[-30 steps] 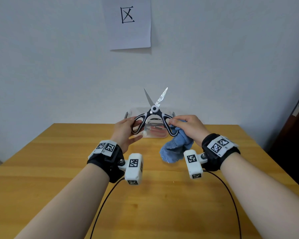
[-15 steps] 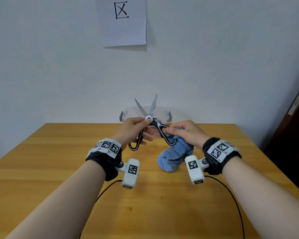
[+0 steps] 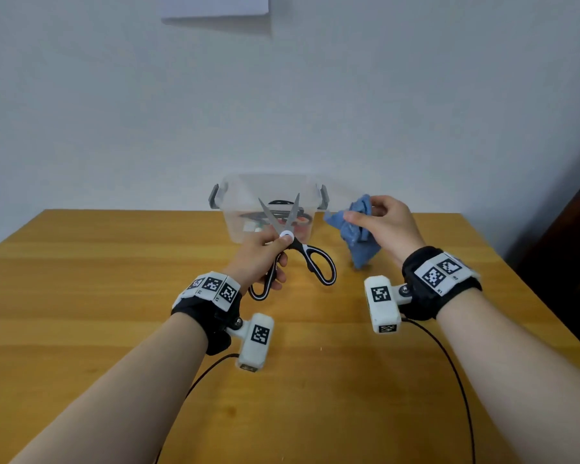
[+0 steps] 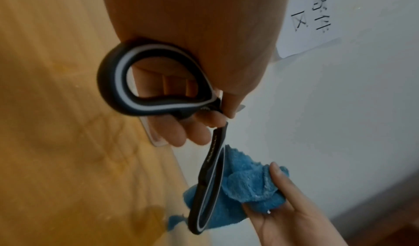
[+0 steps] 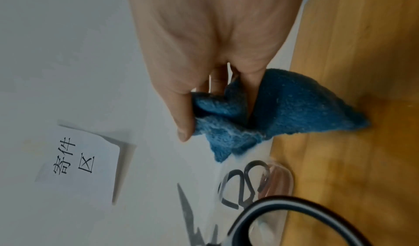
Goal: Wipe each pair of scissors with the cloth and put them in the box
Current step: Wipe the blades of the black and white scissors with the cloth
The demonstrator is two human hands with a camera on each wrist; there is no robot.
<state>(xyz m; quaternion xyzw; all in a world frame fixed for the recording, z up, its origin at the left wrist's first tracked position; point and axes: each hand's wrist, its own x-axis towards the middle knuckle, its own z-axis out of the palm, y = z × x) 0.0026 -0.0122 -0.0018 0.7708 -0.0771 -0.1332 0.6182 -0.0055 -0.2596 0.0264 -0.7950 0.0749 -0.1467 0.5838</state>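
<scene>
Scissors [image 3: 292, 249] left of cloth [image 3: 359, 236]

Wooden table [image 3: 114, 296], yellow-orange top with visible grain, far edge against a pale wall. One clear plastic box [image 3: 235, 226] with grey side latches sits on it at the far edge, centre, right by the wall. Inside the box: dark looped scissor handles, some reddish bits, contents otherwise unclear through the plastic. Two thin black cables [image 3: 449, 370] trail over the near part of the tabletop; whether they touch the wood is unclear.
</scene>
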